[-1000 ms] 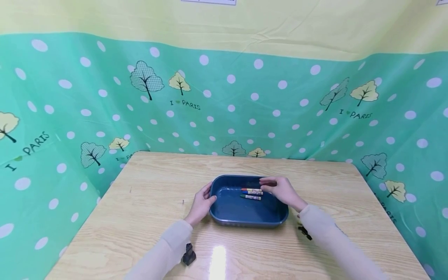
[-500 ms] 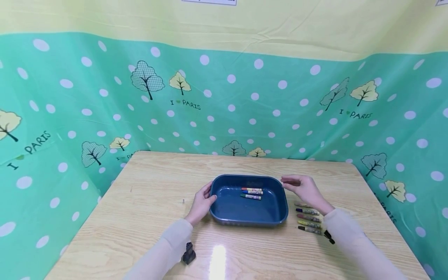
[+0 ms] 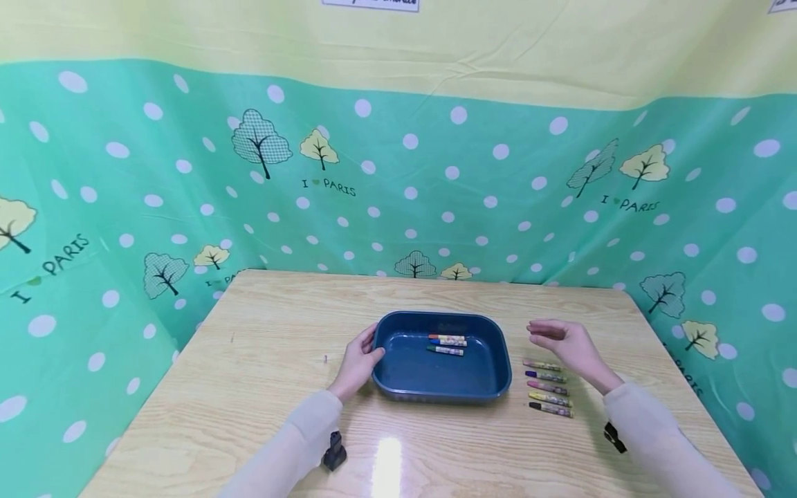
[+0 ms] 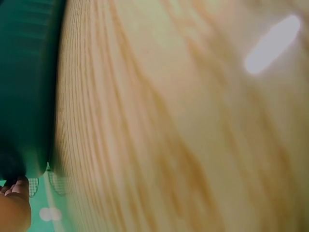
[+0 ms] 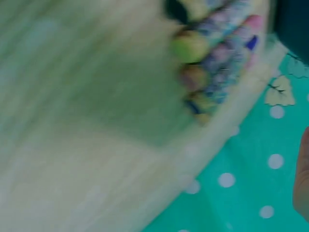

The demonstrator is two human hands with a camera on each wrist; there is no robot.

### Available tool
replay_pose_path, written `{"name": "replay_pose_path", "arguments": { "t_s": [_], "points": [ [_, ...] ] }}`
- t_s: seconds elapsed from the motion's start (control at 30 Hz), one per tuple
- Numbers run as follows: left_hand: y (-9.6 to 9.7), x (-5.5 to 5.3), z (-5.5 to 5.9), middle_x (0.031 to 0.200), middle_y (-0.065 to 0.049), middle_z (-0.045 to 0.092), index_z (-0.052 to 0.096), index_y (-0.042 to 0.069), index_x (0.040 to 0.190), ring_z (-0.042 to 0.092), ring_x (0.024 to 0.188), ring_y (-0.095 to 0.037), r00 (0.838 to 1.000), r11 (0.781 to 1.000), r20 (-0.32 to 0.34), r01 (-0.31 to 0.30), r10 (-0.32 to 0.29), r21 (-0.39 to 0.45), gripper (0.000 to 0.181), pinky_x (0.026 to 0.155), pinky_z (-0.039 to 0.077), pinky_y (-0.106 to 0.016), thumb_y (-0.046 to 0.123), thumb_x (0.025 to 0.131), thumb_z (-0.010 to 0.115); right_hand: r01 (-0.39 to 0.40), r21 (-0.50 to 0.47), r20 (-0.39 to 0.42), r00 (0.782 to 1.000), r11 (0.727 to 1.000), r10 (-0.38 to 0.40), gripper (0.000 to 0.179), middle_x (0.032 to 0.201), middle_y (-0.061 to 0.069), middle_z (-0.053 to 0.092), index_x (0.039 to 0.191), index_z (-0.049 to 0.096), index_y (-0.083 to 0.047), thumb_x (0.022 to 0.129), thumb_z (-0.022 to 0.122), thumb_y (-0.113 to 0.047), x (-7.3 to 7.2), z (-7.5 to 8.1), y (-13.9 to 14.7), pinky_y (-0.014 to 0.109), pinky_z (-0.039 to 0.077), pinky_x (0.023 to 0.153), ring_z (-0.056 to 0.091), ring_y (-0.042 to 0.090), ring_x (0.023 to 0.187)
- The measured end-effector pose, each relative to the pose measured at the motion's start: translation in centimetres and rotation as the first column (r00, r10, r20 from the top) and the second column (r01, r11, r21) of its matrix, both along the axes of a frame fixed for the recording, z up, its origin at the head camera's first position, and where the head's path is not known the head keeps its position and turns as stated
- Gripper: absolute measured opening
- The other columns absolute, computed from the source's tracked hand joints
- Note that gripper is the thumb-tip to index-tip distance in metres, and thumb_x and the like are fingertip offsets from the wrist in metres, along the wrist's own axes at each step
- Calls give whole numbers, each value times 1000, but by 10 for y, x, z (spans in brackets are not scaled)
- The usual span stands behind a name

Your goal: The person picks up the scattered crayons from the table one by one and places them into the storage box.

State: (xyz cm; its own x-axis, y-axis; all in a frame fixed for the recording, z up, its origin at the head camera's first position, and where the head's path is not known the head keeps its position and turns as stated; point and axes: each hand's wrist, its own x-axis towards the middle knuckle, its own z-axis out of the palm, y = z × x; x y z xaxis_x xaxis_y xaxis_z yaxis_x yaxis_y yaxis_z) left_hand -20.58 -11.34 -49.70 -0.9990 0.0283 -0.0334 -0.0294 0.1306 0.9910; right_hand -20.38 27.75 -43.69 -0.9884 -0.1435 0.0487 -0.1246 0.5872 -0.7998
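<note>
A dark blue rectangular basin (image 3: 442, 384) sits mid-table in the head view. Red, blue and green crayons lie inside it, the green crayon (image 3: 445, 351) nearest the front. My left hand (image 3: 358, 360) grips the basin's left rim, thumb over the edge. To the right of the basin, my right hand (image 3: 573, 348) hovers with relaxed fingers and nothing in them. Just below it lies a column of several crayons on the table, from a pale pink crayon (image 3: 542, 364) at the back to a black crayon (image 3: 551, 409) in front. These crayons look blurred in the right wrist view.
The light wood table (image 3: 280, 311) is backed by a green dotted curtain (image 3: 349, 242). A small pinkish speck (image 3: 325, 358) lies left of the basin. Black camera mounts (image 3: 335, 453) hang under both wrists.
My right hand has moved out from over the basin to the right, above the row of crayons, which has come into sight. The left hand and the crayons in the basin stay put.
</note>
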Motion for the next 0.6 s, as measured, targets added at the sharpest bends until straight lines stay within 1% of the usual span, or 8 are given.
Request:
{"name": "replay_pose_path", "arguments": {
  "t_s": [0.07,0.17,0.27,0.37,0.47,0.6],
  "points": [
    [0,0,0,142,-23,37,34,1,139,37,130,-35,1000,1000,-1,2,-2,-2,56,105,36,-43,-4,86,51,9,16,15,1000,1000,-10,41,116,19,62,121,57,1,87,61,-21,0,-5,6,15,53,77,64,7,94],
    [0,0,1,142,-22,36,34,1,140,37,130,-34,1000,1000,6,7,-7,6,56,105,35,-42,-3,87,50,21,37,36,999,999,-22,41,117,18,62,122,57,1,87,62,-19,-1,-14,15,14,53,76,63,1,91],
    [-1,0,0,142,-24,36,34,0,140,37,130,-36,1000,1000,-11,15,-15,2,55,105,35,-43,-4,87,50,38,43,62,997,998,-41,40,117,16,62,121,57,-1,86,63,-20,-1,-24,23,12,52,76,60,-7,88],
    [-1,0,0,140,-26,37,34,-3,139,38,129,-37,999,1000,-32,18,-18,3,55,105,36,-44,-5,86,50,37,34,93,995,999,-40,41,118,17,62,121,57,0,85,64,-18,-1,-33,30,11,51,77,59,-8,89],
    [0,1,0,139,-28,37,34,-5,138,39,127,-39,999,1000,-49,18,-18,3,55,104,36,-44,-5,85,50,46,17,124,991,999,-47,41,117,17,62,122,57,1,85,64,-17,0,-41,33,15,52,80,63,1,94],
    [0,1,0,139,-28,37,34,-5,137,39,127,-39,999,1000,-52,14,-14,6,55,104,37,-45,-6,84,50,57,20,152,987,998,-60,43,117,17,62,121,56,1,84,65,-19,-1,-49,34,27,53,86,63,19,102]
  ]
}}
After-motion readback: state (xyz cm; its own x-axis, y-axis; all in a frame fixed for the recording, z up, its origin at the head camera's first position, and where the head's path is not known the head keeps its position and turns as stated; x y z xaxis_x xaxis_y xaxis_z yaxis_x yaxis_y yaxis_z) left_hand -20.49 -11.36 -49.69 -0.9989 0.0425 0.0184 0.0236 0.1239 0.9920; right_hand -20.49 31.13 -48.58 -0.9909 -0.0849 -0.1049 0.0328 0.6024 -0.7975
